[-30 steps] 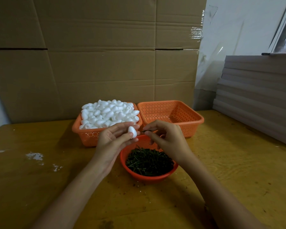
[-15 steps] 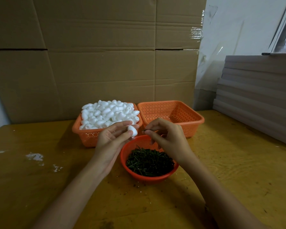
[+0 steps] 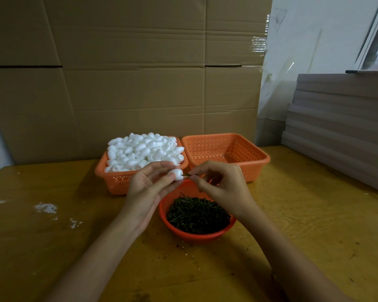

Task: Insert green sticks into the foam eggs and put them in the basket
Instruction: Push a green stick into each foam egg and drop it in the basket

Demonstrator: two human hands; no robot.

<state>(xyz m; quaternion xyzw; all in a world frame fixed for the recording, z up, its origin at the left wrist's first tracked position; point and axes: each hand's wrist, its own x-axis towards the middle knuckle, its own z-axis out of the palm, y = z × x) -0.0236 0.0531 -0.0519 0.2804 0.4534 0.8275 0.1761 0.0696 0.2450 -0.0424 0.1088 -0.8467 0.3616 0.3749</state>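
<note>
**Stick and egg meet end to end above the bowl**

From where I stand, everything turns on one short line running left to right between the two hands. The left hand (image 3: 148, 188) grasps a single foam egg (image 3: 176, 173) between thumb and fingertips, with the egg's free end turned to the right. The right hand (image 3: 220, 184) pinches a green stick (image 3: 186, 175) between thumb and forefinger. The stick lies close to level, its long axis pointing left, straight at that free end. Its tip sits at the foam; whether it has gone in at all, and how deep, I cannot tell from here.

Both hands hang above the far rim of the round bowl (image 3: 196, 236), which holds the loose sticks (image 3: 196, 212) and rests on the surface (image 3: 303, 214). To my eye the next move is a plain push along the stick's own line, right hand toward left, while the left hand braces the egg. If the stick tilts off that axis it will likely come out through the egg's side or bend.

The empty basket (image 3: 258, 159) lies beyond the hands and to the right, nearer the right hand than the left. The heaped basket (image 3: 118, 182) of plain eggs stands just beside it, behind the left hand. So the finished egg has to travel rightward and away from the person.
</note>
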